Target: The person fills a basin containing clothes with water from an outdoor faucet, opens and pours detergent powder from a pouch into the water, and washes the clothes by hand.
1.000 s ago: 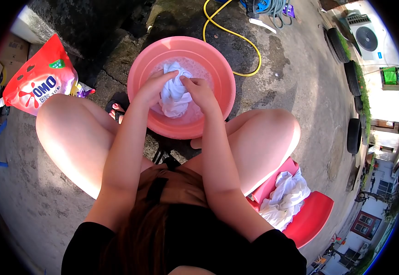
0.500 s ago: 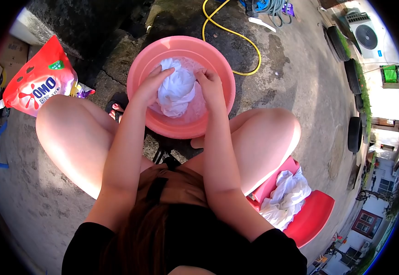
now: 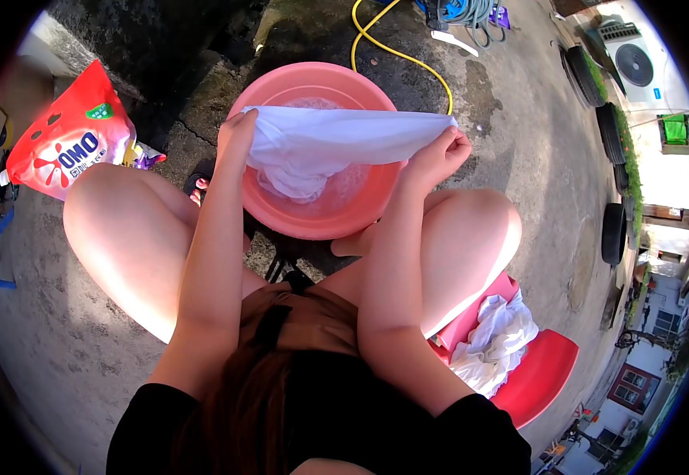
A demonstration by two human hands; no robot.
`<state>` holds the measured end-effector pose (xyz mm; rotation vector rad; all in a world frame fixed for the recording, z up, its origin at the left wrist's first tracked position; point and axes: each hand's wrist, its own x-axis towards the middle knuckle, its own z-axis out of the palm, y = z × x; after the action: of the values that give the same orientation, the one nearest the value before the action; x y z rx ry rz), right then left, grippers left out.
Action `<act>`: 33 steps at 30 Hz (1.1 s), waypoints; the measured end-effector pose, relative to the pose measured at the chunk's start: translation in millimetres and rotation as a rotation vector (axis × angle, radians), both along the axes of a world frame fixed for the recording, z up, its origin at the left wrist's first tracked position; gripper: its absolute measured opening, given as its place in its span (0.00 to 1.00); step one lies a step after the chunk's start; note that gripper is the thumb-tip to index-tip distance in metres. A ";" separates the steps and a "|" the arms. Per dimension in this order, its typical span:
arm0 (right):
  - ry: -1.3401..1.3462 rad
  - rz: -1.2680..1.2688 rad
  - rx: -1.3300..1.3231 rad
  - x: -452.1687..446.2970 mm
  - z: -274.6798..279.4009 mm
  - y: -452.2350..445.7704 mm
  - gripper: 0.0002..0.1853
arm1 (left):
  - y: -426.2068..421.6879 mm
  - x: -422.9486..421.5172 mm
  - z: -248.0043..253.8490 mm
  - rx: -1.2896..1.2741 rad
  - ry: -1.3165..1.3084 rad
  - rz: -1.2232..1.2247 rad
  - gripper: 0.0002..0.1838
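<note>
Between my two hands a white cloth point(image 3: 336, 136) is stretched wide over a pink basin point(image 3: 313, 229). My left hand point(image 3: 237, 134) grips its upper left corner at the basin's left rim. Past the basin's right rim, my right hand point(image 3: 442, 154) pinches the other end, fingers closed. The cloth's lower left part hangs bunched down into the basin, where sudsy water point(image 3: 348, 186) shows. Whether the cloth is a garment I cannot tell.
A red OMO detergent bag point(image 3: 71, 142) stands left of my knee. By my right thigh, another white cloth point(image 3: 493, 340) lies on a red plastic stool or chair point(image 3: 546, 376). A yellow hose point(image 3: 416, 59) runs over the concrete beyond the basin. Tires point(image 3: 614, 233) line the right side.
My right hand has moved right and outward, pulling the bunched white cloth into a wide stretched strip. My left hand has shifted slightly left with its corner.
</note>
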<state>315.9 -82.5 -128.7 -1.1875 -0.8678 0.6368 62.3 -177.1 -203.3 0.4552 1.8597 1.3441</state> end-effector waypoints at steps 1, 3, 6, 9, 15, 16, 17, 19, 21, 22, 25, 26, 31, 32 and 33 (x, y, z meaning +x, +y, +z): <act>-0.064 0.000 0.004 -2.0 -1.4 -0.3 0.07 | 0.1 -1.5 -3.3 -0.007 0.009 0.013 0.22; -0.127 0.013 -0.003 -3.5 -3.2 -0.6 0.08 | -0.1 -0.9 -1.8 0.012 -0.005 0.039 0.22; -0.218 0.001 -0.061 -3.9 -11.7 1.3 0.12 | -0.4 3.8 3.3 0.084 -0.074 0.079 0.22; -0.396 -0.052 -0.139 -5.4 -18.9 5.3 0.19 | -0.1 9.2 8.0 0.121 -0.134 0.102 0.21; -0.158 0.254 -0.143 -15.9 -19.4 1.1 0.18 | 1.0 10.9 3.8 0.109 -0.175 0.012 0.21; -0.201 0.343 -0.191 -16.1 -19.5 -0.8 0.16 | 1.6 12.9 2.9 0.111 -0.149 0.002 0.20; -0.244 0.432 -0.239 -17.4 -19.7 -2.5 0.15 | 1.7 15.5 5.0 0.112 -0.122 -0.008 0.20; -0.252 0.674 -0.279 -22.0 -36.5 -1.8 0.13 | 2.5 21.5 9.1 0.153 -0.132 -0.046 0.18; -0.416 0.916 -0.391 -31.8 -39.0 -9.3 0.16 | 4.0 27.5 14.9 0.181 -0.201 -0.125 0.18; -0.497 0.980 -0.402 -35.5 -41.0 -16.3 0.17 | 5.1 30.0 17.3 0.190 -0.266 -0.186 0.18; -0.639 1.097 -0.417 -49.4 -38.9 -37.4 0.17 | 5.7 46.6 40.5 0.213 -0.509 -0.288 0.20; -0.617 1.087 -0.412 -52.1 -44.5 -39.3 0.17 | 4.6 50.5 46.6 0.220 -0.598 -0.307 0.21; -0.602 1.198 -0.495 -52.7 -43.2 -32.8 0.15 | 3.9 51.0 46.7 0.357 -0.660 -0.396 0.23; -0.597 1.193 -0.490 -54.0 -35.8 -35.3 0.14 | 4.2 50.8 46.7 0.353 -0.629 -0.404 0.23; -0.592 1.188 -0.485 -54.8 -28.9 -39.2 0.13 | 4.5 51.2 47.4 0.329 -0.590 -0.385 0.23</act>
<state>261.1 -121.7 -157.6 -1.2223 -2.0462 1.5485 113.5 -172.6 -156.0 0.4871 1.0175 1.3329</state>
